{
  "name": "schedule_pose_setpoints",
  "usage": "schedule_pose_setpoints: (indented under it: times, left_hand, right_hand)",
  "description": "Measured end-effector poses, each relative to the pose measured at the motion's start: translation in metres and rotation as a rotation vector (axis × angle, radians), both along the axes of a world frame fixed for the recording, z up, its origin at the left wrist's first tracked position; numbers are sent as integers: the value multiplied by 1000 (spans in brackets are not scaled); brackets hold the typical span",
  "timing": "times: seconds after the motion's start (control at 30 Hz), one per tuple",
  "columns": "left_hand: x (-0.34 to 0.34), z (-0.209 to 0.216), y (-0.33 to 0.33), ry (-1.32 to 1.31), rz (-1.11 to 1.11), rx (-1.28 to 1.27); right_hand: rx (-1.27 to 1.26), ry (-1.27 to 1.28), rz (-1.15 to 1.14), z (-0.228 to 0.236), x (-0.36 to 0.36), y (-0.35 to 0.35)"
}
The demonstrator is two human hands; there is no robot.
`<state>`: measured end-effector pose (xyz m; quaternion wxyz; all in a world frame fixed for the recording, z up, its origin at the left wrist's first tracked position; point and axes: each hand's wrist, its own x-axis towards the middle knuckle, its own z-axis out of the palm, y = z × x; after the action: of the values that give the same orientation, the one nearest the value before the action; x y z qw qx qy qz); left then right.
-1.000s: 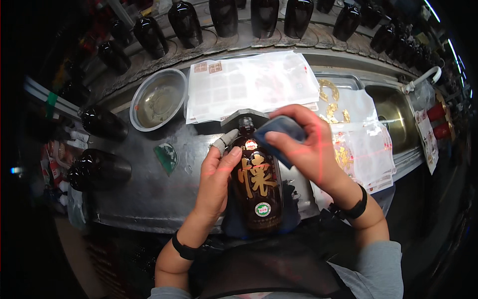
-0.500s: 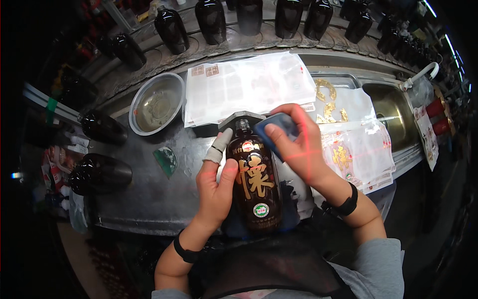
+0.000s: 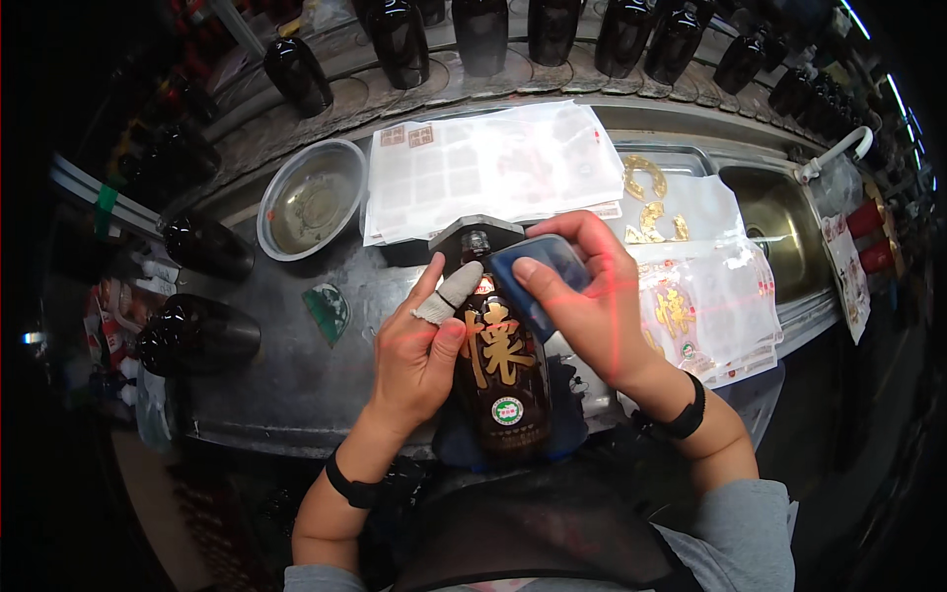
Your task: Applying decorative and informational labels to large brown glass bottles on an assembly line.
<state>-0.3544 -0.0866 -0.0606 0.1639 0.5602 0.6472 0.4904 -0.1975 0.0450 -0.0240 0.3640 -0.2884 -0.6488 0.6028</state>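
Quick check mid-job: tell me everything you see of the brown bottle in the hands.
The brown bottle is dark glossy glass, lying neck away from the person on a dark blue cloth. It carries large gold characters and a small round green-and-white sticker. The left hand grips its side; the right hand presses a blue pad on its shoulder.

Dim room, metal counter (image 3: 286, 385), sink (image 3: 779, 232)

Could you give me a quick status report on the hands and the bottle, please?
Left hand grips brown bottle by its side. Right hand presses blue pad onto bottle's upper part. Bottle lies neck away on dark cloth. Nothing in the way.
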Motion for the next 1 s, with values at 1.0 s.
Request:
schedule_pose_setpoints:
  times: [1.0]
  left_hand:
    - [-3, 22, 3, 319, -121, -53]
  right_hand:
    - [-129, 10, -102, -40, 23, -8]
